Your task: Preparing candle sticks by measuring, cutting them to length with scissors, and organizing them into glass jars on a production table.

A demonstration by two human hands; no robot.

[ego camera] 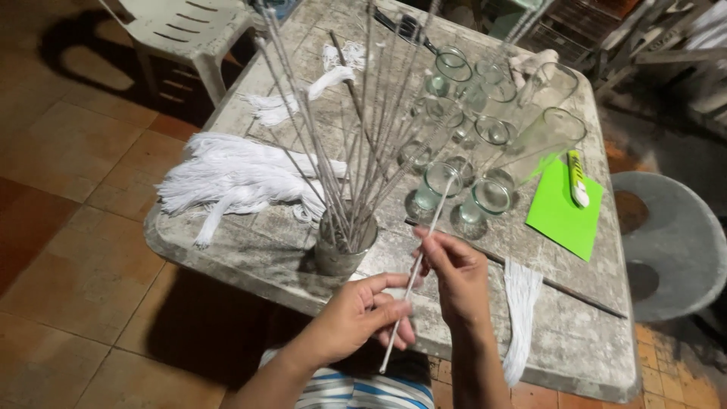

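A thin white-wrapped stick [424, 246] slants from near my lap up toward the glasses. My left hand [363, 314] pinches its lower part between thumb and fingers. My right hand [454, 273] grips it higher up, fingers curled around it. Just left of my hands a grey cup [341, 254] holds several long thin metal rods [341, 136] that fan upward. A bundle of white thread [522, 303] hangs over the table's near edge beside my right wrist.
On the worn table [575, 333] are several clear glasses [485, 159], a green paper sheet [564, 212] with a small tube [578, 178], heaps of white string [235, 178], and a long dark rod [560, 288]. A white plastic chair [185, 30] and a grey stool [674, 242] stand alongside.
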